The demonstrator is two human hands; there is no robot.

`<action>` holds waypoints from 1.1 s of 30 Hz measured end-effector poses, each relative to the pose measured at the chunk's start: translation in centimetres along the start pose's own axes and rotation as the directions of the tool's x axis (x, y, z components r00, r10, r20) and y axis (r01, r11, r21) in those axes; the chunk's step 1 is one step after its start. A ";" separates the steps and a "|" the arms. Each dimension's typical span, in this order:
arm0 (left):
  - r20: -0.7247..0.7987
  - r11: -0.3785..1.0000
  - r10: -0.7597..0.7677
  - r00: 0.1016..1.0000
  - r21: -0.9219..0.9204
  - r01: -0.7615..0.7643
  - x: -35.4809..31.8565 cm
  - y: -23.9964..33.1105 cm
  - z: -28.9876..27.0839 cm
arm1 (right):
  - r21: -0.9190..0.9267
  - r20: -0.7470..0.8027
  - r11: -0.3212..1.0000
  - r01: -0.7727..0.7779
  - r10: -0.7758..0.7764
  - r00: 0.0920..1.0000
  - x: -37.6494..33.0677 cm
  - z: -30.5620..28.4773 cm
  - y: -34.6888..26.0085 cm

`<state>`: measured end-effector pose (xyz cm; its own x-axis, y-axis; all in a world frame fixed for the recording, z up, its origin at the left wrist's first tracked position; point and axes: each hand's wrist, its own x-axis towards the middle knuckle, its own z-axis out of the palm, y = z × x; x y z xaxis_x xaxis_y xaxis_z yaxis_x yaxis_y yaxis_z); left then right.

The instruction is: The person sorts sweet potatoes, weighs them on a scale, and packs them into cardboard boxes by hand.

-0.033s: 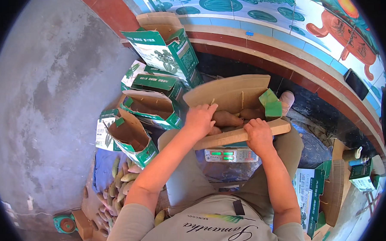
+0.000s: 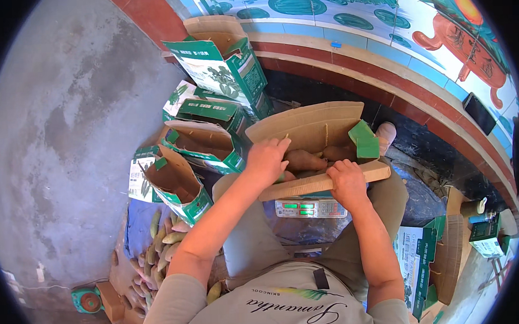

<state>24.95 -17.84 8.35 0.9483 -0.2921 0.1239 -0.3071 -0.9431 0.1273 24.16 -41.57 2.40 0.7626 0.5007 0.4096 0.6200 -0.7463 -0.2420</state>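
Note:
An open cardboard carton [image 2: 304, 125] stands in front of me between my knees, its far flap raised. Inside lie several reddish-brown root vegetables [image 2: 304, 160]. My left hand [image 2: 266, 161] is closed over the carton's left end, fingers curled inward; a bit of green shows below them. My right hand [image 2: 348, 179] grips the folded near flap [image 2: 298, 186], fingers over its top edge. At the right end a green side flap [image 2: 364, 139] sticks up. Just below the carton shows a digital scale [image 2: 311, 209] with lit green displays. The carton's base is mostly hidden.
Open green-and-white cartons [image 2: 179, 183] stand at left, with a taller carton [image 2: 215, 65] stacked behind. Loose root vegetables [image 2: 159, 247] lie on the floor at left. Another carton [image 2: 417, 265] is at lower right. A tiled wall [image 2: 347, 59] curves behind; a dark phone-like slab [image 2: 478, 113] rests on its ledge.
My left hand has shifted very slightly at the carton's left end, and a bit of green now shows under its fingers. My right hand stays nearly still on the near flap.

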 end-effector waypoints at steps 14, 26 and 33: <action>-0.542 0.932 -0.361 0.759 -0.173 0.319 -11.5 -10.9 -1.5 | 0.036 0.022 0.999 0.015 -0.016 1.000 0.5 -0.3 -0.3; -0.103 -0.157 -0.628 0.771 -0.954 -0.256 -12.3 -10.0 -5.4 | -0.001 0.012 1.000 0.000 0.000 1.000 0.7 0.0 -0.7; -0.545 -0.548 -0.268 0.794 -0.592 -0.591 -16.2 -8.3 -14.6 | -0.006 0.033 1.000 0.012 -0.012 0.999 0.8 -0.3 -1.1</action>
<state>10.96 -2.94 19.64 0.7921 0.1070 0.6010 -0.4395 0.7832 0.4398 24.06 -40.42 3.25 0.7607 0.5241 0.3829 0.6282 -0.7429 -0.2312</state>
